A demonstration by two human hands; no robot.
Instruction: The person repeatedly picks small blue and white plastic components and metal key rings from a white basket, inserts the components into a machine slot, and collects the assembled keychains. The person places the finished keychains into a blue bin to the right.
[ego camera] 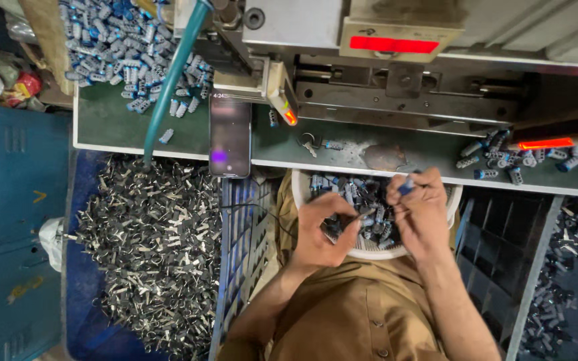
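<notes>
Both hands work over a round white basket (452, 200) resting in the person's lap, just below the edge of the green bench (108, 120). The left hand (321, 227) is curled with thumb and fingertips pinched on a small dark metal strip (358, 216), holding it toward the other hand. The right hand (421, 210) is closed on a small blue-grey plastic part (407, 185), whose tip pokes up above the knuckles. The two hands sit close together, nearly touching, above the loose blue-grey and dark pieces (362, 194) that fill the basket. By the look of it the step in hand is fitting the metal strip into the plastic part; whether the two already meet is hidden by the fingers. The next move seems to call for lining up the strip's end with the part's opening and pressing it in squarely, since both pieces are small and easily slip. A phone (229, 136) lies on the bench edge to the left, a heap of metal strips (148, 254) sits lower left, and more blue-grey parts (112, 40) are piled at the bench's back corner beside the machine (403, 80).
</notes>
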